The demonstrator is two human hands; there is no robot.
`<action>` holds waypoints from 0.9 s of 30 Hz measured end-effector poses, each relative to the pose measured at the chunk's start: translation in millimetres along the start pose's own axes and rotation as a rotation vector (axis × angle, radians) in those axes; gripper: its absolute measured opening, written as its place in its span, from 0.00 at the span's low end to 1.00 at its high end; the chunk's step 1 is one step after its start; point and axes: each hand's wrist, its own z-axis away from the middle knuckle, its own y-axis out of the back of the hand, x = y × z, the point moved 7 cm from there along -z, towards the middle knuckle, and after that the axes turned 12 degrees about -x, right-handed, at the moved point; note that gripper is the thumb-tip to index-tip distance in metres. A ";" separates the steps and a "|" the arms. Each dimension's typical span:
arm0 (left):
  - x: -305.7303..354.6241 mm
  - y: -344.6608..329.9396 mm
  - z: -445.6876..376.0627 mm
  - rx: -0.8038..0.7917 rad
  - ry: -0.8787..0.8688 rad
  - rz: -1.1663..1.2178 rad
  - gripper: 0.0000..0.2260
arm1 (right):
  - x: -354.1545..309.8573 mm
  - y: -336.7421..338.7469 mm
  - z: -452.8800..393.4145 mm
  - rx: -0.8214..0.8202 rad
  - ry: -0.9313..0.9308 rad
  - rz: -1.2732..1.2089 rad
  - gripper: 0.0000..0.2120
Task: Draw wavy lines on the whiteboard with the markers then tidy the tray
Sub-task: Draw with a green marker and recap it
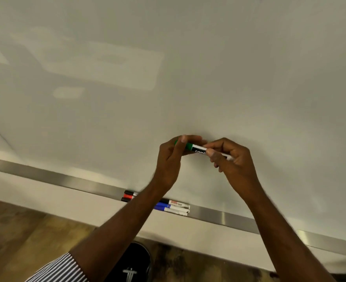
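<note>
Head view: I am holding the green marker (194,147) level before the whiteboard (188,68), left hand (173,157) gripping the cap end, right hand (232,159) pinching the barrel, likely readying to uncap it. Other markers (173,207) are lying in the tray (66,178), mid-rail.

Both hands meet in front of the whiteboard (188,68), the left hand (171,157) and right hand (232,159) pinching one green marker (196,148) between them; above the grip, and out to either side of it, the board face lies bare and open to a hand; below the grip the metal tray (70,180) runs across, and there the markers (173,207) lie bunched, partly under the left forearm; the tray stretches left and right of that cluster are bare metal.
</note>
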 end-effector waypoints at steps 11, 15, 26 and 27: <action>-129.2 77.6 120.2 -0.136 0.521 -0.330 0.11 | 148.7 -90.9 35.3 -0.352 -0.218 0.386 0.12; -161.6 110.6 181.4 -0.170 0.638 -0.529 0.11 | 194.9 -157.0 58.9 -0.507 -0.292 0.402 0.10; -176.4 184.8 286.8 -0.117 0.845 -0.713 0.09 | 221.3 -285.3 75.9 -0.779 -0.269 0.418 0.13; -174.4 189.9 291.5 -0.095 0.829 -0.727 0.11 | 221.6 -290.9 74.6 -0.784 -0.252 0.426 0.14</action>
